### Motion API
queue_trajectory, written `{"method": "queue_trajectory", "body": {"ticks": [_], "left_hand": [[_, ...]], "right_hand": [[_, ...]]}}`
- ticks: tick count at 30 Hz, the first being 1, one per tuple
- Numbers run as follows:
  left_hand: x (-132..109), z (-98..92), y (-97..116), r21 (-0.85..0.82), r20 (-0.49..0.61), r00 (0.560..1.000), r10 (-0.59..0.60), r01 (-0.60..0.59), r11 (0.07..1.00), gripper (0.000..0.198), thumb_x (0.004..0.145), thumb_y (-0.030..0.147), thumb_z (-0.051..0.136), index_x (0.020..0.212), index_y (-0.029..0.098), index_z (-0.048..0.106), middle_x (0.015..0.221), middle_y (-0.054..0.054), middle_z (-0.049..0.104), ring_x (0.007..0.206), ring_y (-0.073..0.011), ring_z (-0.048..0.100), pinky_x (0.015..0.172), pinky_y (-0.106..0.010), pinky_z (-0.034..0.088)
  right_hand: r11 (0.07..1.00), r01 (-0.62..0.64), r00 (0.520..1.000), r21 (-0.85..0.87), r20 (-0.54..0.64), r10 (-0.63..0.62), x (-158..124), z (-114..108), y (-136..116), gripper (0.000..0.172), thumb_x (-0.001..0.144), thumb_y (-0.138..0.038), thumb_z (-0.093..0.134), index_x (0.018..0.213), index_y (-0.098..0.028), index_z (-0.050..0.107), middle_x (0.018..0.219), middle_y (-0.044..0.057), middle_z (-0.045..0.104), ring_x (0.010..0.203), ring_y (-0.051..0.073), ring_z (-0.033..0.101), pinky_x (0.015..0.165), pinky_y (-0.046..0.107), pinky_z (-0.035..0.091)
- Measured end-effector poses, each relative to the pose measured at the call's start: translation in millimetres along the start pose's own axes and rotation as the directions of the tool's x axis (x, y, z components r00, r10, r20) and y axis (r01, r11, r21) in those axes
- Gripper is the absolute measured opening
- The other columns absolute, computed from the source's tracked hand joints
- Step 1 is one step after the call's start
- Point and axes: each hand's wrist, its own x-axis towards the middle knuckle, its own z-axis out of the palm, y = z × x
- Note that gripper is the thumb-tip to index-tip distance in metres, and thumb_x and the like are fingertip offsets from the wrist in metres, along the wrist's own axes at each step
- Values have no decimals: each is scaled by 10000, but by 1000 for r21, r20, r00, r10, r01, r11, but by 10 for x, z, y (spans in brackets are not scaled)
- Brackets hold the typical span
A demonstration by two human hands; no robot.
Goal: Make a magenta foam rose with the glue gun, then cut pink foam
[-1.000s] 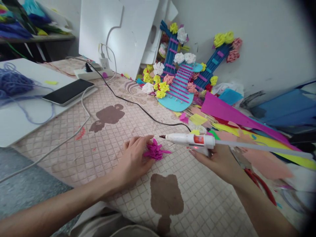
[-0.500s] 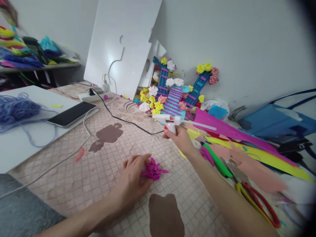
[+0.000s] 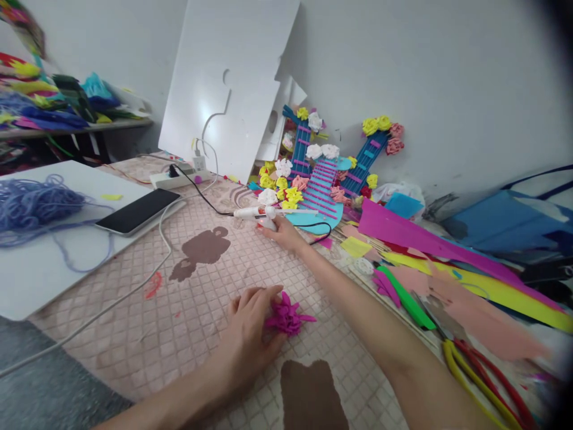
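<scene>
My left hand (image 3: pixel 248 331) rests on the pink checked mat (image 3: pixel 201 286) with its fingers curled round a magenta foam flower (image 3: pixel 286 318). My right hand (image 3: pixel 283 232) is stretched far forward and grips a white hot glue gun (image 3: pixel 256 213), which lies low on the mat, nozzle pointing left, its red light on. The gun's black cord (image 3: pixel 203 197) runs back to a white power strip (image 3: pixel 179 177). Just behind the gun stand blue foam guitars (image 3: pixel 320 179) decked with yellow, white and pink flowers.
A phone (image 3: pixel 138 211) and blue yarn (image 3: pixel 31 203) lie on a white board at the left. Foam sheets (image 3: pixel 425 239) in magenta, yellow and pink pile up at the right, with yellow-and-red scissors (image 3: pixel 474 370). A white foam board (image 3: pixel 233 77) leans on the wall.
My right hand has carried the glue gun from beside the flower forward and left, down to the mat near the foam guitars. My left hand has stayed on the flower.
</scene>
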Motion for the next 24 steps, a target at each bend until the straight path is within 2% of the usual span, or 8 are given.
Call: {"method": "queue_trajectory", "body": {"ticks": [3,6,9,12,24], "left_hand": [[0,-3,3,-1,6,1000,4,-4,1000,620,699,70,569,1260,260,384,1140,-53,623,1097,-285,498,859,-450,349],[-1,-6,6,2,15,1000,3,-3,1000,598,711,72,567,1247,261,379,1133,-53,619,1091,-282,494,870,-456,336],[-10,4,-7,9,14,1000,17,-17,1000,618,720,74,562,1265,270,348,1144,-54,608,1104,-279,479,881,-454,324],[-19,20,-28,24,6,999,34,-34,999,633,729,74,560,1283,275,328,1156,-52,597,1118,-272,468,900,-449,310],[-4,23,-22,35,7,999,33,-33,999,633,733,64,584,1267,284,327,1146,-24,594,1113,-254,463,898,-427,303]], "right_hand": [[999,36,998,-40,51,-34,-37,-6,-5,259,787,-315,605,984,-151,640,977,45,683,906,214,608,818,307,449],[993,49,999,-107,24,-46,-96,-9,-55,306,781,-304,628,1052,-163,609,1072,67,658,994,231,582,899,342,414],[984,26,999,-173,-38,-33,-126,-14,-86,311,760,-329,656,1003,-145,594,1012,102,643,944,249,574,856,378,428],[977,19,997,-211,-75,-36,-152,-30,-81,289,741,-307,676,961,-148,577,939,89,626,866,231,571,790,373,450],[979,82,982,-184,-155,-111,-376,-83,-93,318,760,-218,656,1061,-195,554,1051,78,593,965,204,580,861,367,469]]}}
